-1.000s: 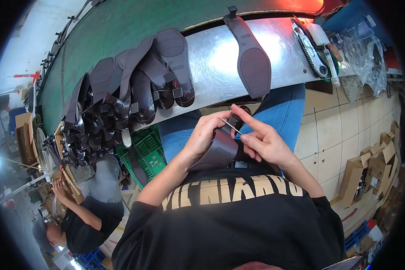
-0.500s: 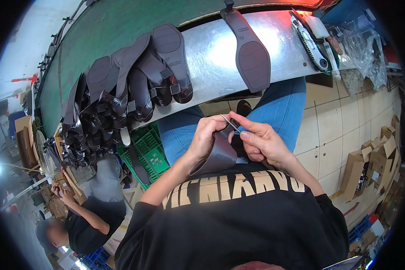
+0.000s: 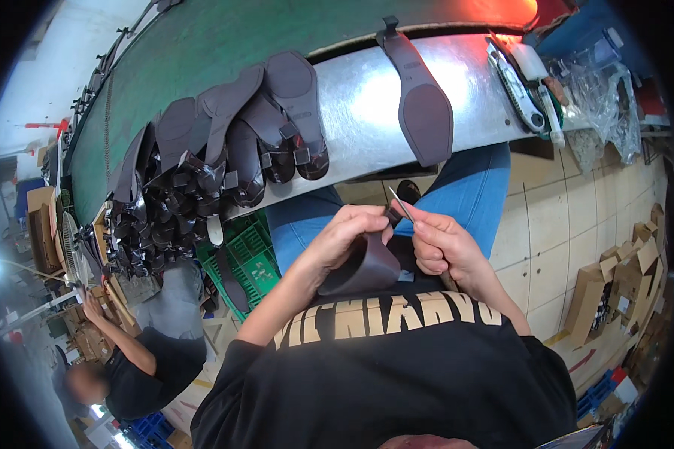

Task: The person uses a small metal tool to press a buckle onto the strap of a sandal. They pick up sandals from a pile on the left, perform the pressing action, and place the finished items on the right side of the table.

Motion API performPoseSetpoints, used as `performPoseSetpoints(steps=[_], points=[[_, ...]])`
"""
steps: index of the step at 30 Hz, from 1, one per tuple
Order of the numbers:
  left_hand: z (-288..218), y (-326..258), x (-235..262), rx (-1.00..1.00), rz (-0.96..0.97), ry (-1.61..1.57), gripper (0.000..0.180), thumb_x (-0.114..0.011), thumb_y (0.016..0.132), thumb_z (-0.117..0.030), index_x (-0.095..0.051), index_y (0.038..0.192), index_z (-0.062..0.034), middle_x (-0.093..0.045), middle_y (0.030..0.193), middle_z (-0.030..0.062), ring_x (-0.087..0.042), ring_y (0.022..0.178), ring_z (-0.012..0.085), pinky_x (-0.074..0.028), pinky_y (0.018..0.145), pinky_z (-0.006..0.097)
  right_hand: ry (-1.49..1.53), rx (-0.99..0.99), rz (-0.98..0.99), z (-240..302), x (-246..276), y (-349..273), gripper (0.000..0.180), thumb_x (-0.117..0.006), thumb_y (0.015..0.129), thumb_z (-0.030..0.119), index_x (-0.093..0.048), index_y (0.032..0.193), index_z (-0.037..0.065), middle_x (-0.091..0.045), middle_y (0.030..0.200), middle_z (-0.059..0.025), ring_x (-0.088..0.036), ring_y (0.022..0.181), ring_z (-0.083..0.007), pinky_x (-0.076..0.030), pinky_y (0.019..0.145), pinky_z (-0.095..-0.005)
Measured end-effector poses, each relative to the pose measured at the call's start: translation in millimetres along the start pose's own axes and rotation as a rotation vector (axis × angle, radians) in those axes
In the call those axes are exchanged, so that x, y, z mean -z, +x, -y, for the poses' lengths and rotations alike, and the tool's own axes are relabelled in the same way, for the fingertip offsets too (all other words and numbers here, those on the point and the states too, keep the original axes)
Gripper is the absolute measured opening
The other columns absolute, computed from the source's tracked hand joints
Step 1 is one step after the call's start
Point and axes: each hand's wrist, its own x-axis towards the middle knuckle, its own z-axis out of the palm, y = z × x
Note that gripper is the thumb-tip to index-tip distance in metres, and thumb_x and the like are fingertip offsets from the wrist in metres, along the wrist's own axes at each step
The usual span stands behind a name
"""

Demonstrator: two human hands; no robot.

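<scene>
Above my lap, my left hand point(image 3: 343, 238) is closed around a dark brown shoe sole point(image 3: 368, 268), which bends into a curve toward my chest. My right hand point(image 3: 445, 243) grips a thin metal tool with a narrow tip point(image 3: 400, 200); whether it is a blade or a spike I cannot tell. Its tip slants up and left, close beside the sole's small heel end point(image 3: 394, 217) near my left fingertips. Another dark sole point(image 3: 425, 112) with a heel lies across the metal tabletop ahead of me.
Many brown heeled soles point(image 3: 232, 142) pile up at the left of the bench. A utility knife point(image 3: 518, 93), a white-handled tool point(image 3: 550, 112) and clear plastic bags point(image 3: 606, 97) sit at right. Below left is a green crate point(image 3: 258, 269); a co-worker point(image 3: 153, 367) is behind it.
The sole in my left hand has turned and curls more, bringing its heel end up by my fingers. My right hand and the tool have shifted slightly, with the tip more upright.
</scene>
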Motion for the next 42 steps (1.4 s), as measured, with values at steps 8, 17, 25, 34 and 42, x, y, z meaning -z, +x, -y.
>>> performPoseSetpoints(steps=[8, 17, 25, 34, 42], points=[[-150, -92, 6, -1.039, -0.643, 0.815, 0.013, -0.071, 0.080, -0.009, -0.068, 0.085, 0.0024, -0.063, 0.089, 0.0074, -0.058, 0.086, 0.0174, -0.045, 0.077, 0.029, -1.327, 0.893, -0.760, 96, 12, 27, 0.042, -0.065, 0.090, 0.021, -0.059, 0.127, 0.003, -0.056, 0.074, -0.0050, -0.052, 0.062, -0.0113, -0.044, 0.059, -0.0236], [-129, -85, 62, -1.123, -1.414, 1.417, 0.023, -0.084, 0.063, -0.007, -0.071, 0.081, -0.0009, -0.061, 0.076, 0.0058, -0.058, 0.075, 0.0225, -0.044, 0.066, 0.034, -1.734, 0.632, -0.950, 117, -5, 75, 0.089, -0.077, 0.075, 0.037, -0.033, 0.145, 0.004, -0.058, 0.105, -0.0228, -0.062, 0.092, -0.0385, -0.050, 0.078, -0.0451], [-119, -120, 82, -0.596, -1.369, 1.434, 0.032, -0.080, 0.065, -0.012, -0.072, 0.094, -0.0007, -0.059, 0.067, 0.0058, -0.057, 0.065, 0.0216, -0.043, 0.065, 0.037, -0.704, 0.578, -0.436, 120, 17, 83, 0.027, -0.072, 0.085, 0.018, -0.065, 0.101, -0.001, -0.066, 0.074, -0.0019, -0.055, 0.051, -0.0075, -0.042, 0.045, -0.0216], [-128, -41, 7, -1.092, -0.814, 0.925, 0.052, -0.076, 0.075, -0.012, -0.059, 0.121, 0.0056, -0.063, 0.118, 0.0192, -0.062, 0.108, 0.0253, -0.046, 0.095, 0.033, -0.465, 0.353, -0.155, 81, -38, 25, 0.028, -0.063, 0.092, 0.024, -0.062, 0.107, 0.000, -0.066, 0.075, 0.0004, -0.043, 0.042, 0.0028, -0.026, 0.034, -0.0139], [-60, 72, 6, -0.548, -0.408, -0.093, 0.045, -0.056, 0.090, -0.001, -0.050, 0.135, 0.0009, -0.061, 0.124, 0.0108, -0.059, 0.109, 0.0153, -0.048, 0.092, 0.027, -0.325, 0.505, -0.107, 51, -55, -14, 0.029, -0.062, 0.093, 0.013, -0.056, 0.117, -0.001, -0.067, 0.099, -0.0041, -0.061, 0.081, -0.0043, -0.047, 0.064, -0.0166]])
